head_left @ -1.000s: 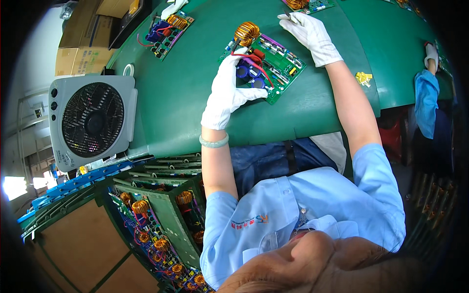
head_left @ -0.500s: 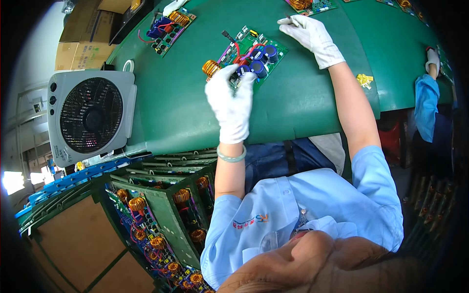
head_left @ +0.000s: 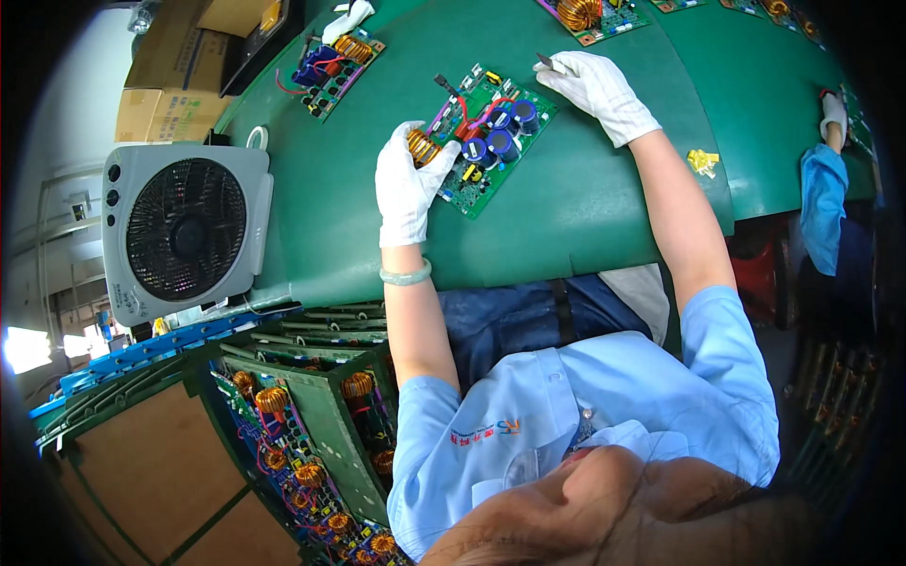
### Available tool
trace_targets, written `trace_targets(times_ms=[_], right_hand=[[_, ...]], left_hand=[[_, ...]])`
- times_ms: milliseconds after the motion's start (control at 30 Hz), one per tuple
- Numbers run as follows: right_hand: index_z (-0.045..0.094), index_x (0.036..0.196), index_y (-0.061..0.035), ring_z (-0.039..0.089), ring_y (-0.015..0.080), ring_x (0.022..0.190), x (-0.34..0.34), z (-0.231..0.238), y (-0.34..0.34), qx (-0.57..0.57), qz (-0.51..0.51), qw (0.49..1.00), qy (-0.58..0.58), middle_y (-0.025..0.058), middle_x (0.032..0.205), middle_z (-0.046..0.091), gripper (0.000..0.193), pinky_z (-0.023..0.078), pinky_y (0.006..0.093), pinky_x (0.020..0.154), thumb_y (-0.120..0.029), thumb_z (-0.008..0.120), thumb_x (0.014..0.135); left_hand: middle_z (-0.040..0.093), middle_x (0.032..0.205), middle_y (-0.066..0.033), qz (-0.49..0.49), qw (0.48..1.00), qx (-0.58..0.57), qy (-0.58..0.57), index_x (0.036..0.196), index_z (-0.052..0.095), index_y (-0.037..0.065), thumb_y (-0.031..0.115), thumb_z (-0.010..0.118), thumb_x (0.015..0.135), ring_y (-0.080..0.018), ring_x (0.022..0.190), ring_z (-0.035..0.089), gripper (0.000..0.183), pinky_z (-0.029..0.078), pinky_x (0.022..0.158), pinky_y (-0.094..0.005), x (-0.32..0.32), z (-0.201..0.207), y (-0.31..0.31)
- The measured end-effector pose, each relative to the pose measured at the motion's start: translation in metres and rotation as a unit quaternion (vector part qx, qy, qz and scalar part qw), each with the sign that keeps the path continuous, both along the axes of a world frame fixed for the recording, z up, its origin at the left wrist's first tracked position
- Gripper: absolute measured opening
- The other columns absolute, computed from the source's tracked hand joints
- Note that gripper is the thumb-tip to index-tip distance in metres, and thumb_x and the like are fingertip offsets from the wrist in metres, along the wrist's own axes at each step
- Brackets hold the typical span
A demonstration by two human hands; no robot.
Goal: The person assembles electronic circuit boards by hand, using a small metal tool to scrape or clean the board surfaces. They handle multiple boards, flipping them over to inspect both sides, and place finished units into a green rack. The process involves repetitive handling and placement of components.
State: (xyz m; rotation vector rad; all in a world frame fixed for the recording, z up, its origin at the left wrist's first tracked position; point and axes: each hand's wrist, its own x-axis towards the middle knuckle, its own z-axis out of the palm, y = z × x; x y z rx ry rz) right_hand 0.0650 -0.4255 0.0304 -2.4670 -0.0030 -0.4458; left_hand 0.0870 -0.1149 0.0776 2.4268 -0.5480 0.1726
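Note:
A green circuit board (head_left: 467,200) lies on the green table mat, carrying several blue capacitors (head_left: 501,144) and red wires. At its left end sits a copper-wound coil (head_left: 421,148). My white-gloved left hand (head_left: 408,184) is closed around that coil, thumb on one side and fingers on the other. Beyond the board's right corner, my gloved right hand (head_left: 596,90) pinches a small, thin dark piece (head_left: 546,61), its kind too small to make out. This hand stays apart from the board.
Another board (head_left: 335,75) lies at the far left with a white-gloved hand (head_left: 348,21) by it. A box fan (head_left: 186,236) stands left. More boards (head_left: 595,19) are at the back. A yellow scrap (head_left: 702,162) lies right; a co-worker's hand (head_left: 834,118) is farther right. Boards fill a green rack (head_left: 311,406).
My left hand has moved left from the capacitors onto the coil and closed around it. My right hand has shifted only slightly, and the dark piece in it now shows more.

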Motion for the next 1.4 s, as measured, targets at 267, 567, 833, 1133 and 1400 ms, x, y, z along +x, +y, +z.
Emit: trace_targets(times_ms=[267, 567, 833, 1133, 1400], right_hand=[[0.072, 0.093, -0.0001, 0.057, 0.0072, 0.076, -0.029, 0.046, 0.014, 0.243, 0.146, 0.942, 0.180, 0.0030, 0.083, 0.071, 0.031, 0.048, 0.0273, 0.070, -0.031, 0.078, 0.088], [0.071, 0.087, -0.0008, 0.057, 0.0176, 0.068, -0.041, 0.059, 0.041, 0.257, 0.257, 0.904, 0.223, 0.0098, 0.073, 0.064, 0.042, 0.045, 0.0347, 0.063, -0.043, 0.075, 0.085], [0.070, 0.084, -0.0008, 0.056, 0.0186, 0.066, -0.033, 0.052, 0.048, 0.251, 0.249, 0.917, 0.187, 0.0099, 0.072, 0.063, 0.034, 0.045, 0.0347, 0.063, -0.035, 0.075, 0.083], [0.069, 0.080, -0.0003, 0.051, 0.0120, 0.064, -0.029, 0.055, 0.046, 0.273, 0.254, 0.899, 0.232, 0.0054, 0.067, 0.060, 0.035, 0.042, 0.0318, 0.059, -0.034, 0.079, 0.087], [0.077, 0.087, -0.0076, 0.040, 0.0045, 0.051, -0.012, 0.055, 0.037, 0.348, 0.156, 0.865, 0.327, -0.0029, 0.064, 0.056, 0.038, 0.030, 0.0254, 0.048, -0.046, 0.074, 0.091]], left_hand=[[0.067, 0.099, -0.0014, -0.051, 0.909, -0.218, 0.351, 0.125, 0.064, 0.003, 0.011, 0.085, 0.080, -0.0083, 0.088, 0.062, 0.051, 0.053, 0.081, -0.0240, -0.015, 0.004, 0.042], [0.069, 0.109, -0.0080, -0.059, 0.870, -0.270, 0.408, 0.127, 0.062, -0.002, 0.006, 0.070, 0.088, -0.0150, 0.098, 0.067, 0.041, 0.054, 0.090, -0.0288, -0.003, -0.002, 0.046], [0.069, 0.110, -0.0123, -0.042, 0.832, -0.342, 0.436, 0.124, 0.060, -0.005, 0.007, 0.067, 0.090, -0.0176, 0.095, 0.068, 0.037, 0.057, 0.086, -0.0301, -0.003, -0.002, 0.039], [0.068, 0.110, -0.0109, -0.030, 0.841, -0.324, 0.432, 0.124, 0.061, -0.003, -0.002, 0.061, 0.091, -0.0158, 0.093, 0.068, 0.032, 0.056, 0.084, -0.0282, -0.002, -0.005, 0.042], [0.069, 0.107, -0.0083, -0.044, 0.836, -0.333, 0.434, 0.123, 0.062, -0.002, -0.001, 0.061, 0.094, -0.0138, 0.093, 0.067, 0.029, 0.056, 0.083, -0.0268, 0.002, -0.006, 0.041]])
